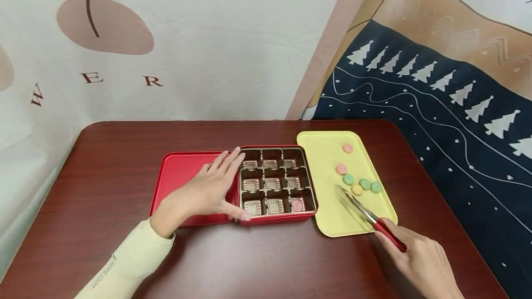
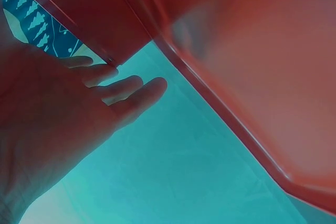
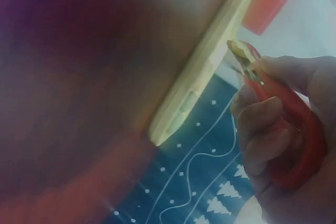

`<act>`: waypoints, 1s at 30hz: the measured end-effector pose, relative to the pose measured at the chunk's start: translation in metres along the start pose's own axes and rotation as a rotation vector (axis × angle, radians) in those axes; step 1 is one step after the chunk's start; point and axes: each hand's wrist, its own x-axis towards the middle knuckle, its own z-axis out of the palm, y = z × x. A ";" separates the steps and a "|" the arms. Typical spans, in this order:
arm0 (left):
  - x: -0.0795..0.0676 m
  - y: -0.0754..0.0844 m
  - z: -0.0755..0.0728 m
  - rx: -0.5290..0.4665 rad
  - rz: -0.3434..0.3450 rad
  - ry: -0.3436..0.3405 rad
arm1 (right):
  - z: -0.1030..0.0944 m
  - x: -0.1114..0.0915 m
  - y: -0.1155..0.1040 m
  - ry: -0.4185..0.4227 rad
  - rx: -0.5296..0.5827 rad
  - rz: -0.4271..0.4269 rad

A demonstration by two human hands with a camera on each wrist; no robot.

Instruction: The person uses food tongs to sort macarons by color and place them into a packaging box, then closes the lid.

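My left hand rests along the left edge of a red box, fingers straight and spread, the thumb at its front corner. Inside the box is a brown tray of several compartments; a pink round candy lies in the front right one. With my right hand I grip the red handle of metal tongs, also seen as red-handled tongs in the right wrist view. The tongs' tips are over the yellow tray, near a yellow candy, with nothing visible between them.
A red lid lies left of the box, partly under my left forearm and hand. Farther back on the yellow tray are pink candies and several green candies. Patterned cloth hangs behind the brown table.
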 end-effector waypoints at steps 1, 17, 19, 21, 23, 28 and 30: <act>0.000 -0.001 0.000 0.002 -0.005 -0.001 | -0.001 0.003 -0.001 0.016 0.015 -0.017; 0.000 0.002 0.000 0.017 -0.036 -0.025 | -0.006 0.049 -0.043 0.071 0.190 -0.258; 0.000 0.001 0.000 0.017 -0.035 -0.023 | -0.003 0.051 -0.048 0.060 0.206 -0.277; 0.001 0.001 0.000 0.017 -0.032 -0.023 | 0.000 0.053 -0.054 0.048 0.216 -0.284; 0.001 0.000 0.000 0.018 -0.030 -0.025 | 0.004 0.053 -0.059 0.032 0.240 -0.290; 0.001 -0.001 0.001 0.012 -0.029 -0.027 | 0.013 0.054 -0.071 0.008 0.288 -0.332; 0.000 -0.001 0.002 0.008 -0.029 -0.028 | 0.015 0.054 -0.074 0.012 0.295 -0.354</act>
